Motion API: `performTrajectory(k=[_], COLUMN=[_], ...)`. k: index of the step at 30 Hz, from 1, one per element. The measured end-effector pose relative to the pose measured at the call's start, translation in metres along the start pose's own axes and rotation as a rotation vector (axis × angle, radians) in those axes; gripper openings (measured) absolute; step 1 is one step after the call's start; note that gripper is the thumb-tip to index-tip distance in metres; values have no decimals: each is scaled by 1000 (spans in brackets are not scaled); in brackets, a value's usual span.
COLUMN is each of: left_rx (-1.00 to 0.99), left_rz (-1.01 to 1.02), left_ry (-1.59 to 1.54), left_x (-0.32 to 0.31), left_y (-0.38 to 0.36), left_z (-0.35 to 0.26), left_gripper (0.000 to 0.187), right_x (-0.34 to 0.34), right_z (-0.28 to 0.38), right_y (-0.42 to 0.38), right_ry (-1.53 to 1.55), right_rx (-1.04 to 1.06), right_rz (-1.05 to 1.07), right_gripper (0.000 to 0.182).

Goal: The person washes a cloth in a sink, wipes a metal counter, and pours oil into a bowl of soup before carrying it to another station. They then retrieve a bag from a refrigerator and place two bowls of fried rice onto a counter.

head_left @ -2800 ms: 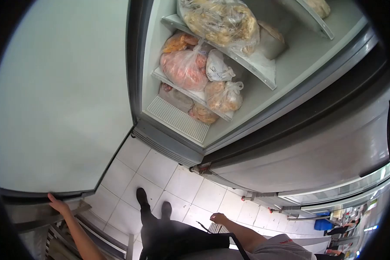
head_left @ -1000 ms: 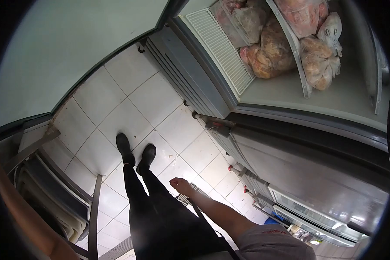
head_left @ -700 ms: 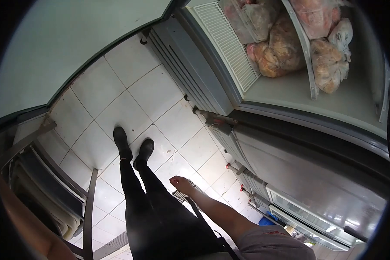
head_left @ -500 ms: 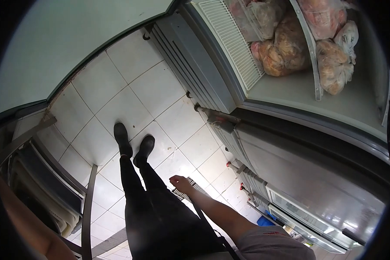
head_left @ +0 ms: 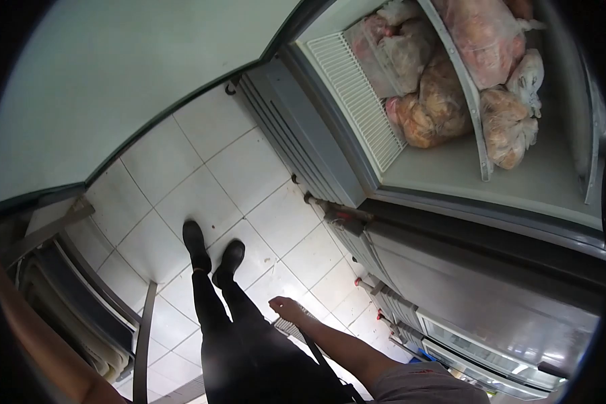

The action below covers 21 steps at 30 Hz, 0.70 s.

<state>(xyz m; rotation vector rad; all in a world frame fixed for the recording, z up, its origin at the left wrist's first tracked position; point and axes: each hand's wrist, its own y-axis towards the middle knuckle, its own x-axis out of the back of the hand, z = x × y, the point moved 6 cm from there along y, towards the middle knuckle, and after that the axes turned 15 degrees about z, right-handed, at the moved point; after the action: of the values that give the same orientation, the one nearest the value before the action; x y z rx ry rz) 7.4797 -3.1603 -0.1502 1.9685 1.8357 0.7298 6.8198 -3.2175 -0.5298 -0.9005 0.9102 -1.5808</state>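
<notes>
My right hand (head_left: 287, 309) hangs beside my right thigh, over the tiled floor. Its fingers are curled in and no object shows in them. Of my left side only the forearm (head_left: 44, 337) appears, along the lower left edge; the hand lies outside the picture. To the upper right stands an open freezer (head_left: 421, 165). Inside it, knotted clear plastic bags of frozen food (head_left: 432, 111) rest on a white wire rack (head_left: 357, 87). More bags (head_left: 508, 128) lie on the other side of a shelf edge (head_left: 461, 67). The freezer door (head_left: 135, 87) is swung wide at the upper left.
A metal rack (head_left: 143, 343) with stacked trays (head_left: 81, 303) stands to the left. Along the right run a steel appliance front (head_left: 464, 276) and glass-topped units (head_left: 478, 347). White floor tiles (head_left: 202, 182) lie under my dark boots (head_left: 194, 242).
The whole view has shifted: boots, floor and my right hand appear lower, and more of the freezer's contents shows. My right hand stays at my side.
</notes>
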Motion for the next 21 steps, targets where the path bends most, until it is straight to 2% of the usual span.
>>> performTrajectory(k=[8,11,13,14,15,16,18,19,20,21], left_rx=[0,-5,-31,-56,-75,-79,43,244,349,306], left_rz=[13,9,-19,-33,-47,-53,22,247,547,840], left_ry=[27,116,282,465,651,742,192,580,1145,1517], left_x=[3,24,51,66,79,85,70,73,75,78], left_y=[-3,-9,-12,-20,-34,-50,-87,-103,-122,-145], left_z=[13,30,48,63,76,86,68,81,94,104], left_gripper=[42,40,39,39,39,38,35,38,41,45], right_x=[4,7,6,-10,-3,-12,5,10,22,32], right_z=[9,19,40,18,34,30,58,64,79,97], right_y=[7,-7,-21,-7,-22,-18,-47,-52,-66,-78], right_ry=[-21,7,-312,-540,-509,-691,-664,-580,-501,-421], right_rx=[45,61,-39,78,19,165,223,315,302,367], right_rz=[-32,-22,221,129,141,89,-73,-154,-219,-279], right_gripper=[28,33,40,43,35,25,18,18,21,26])
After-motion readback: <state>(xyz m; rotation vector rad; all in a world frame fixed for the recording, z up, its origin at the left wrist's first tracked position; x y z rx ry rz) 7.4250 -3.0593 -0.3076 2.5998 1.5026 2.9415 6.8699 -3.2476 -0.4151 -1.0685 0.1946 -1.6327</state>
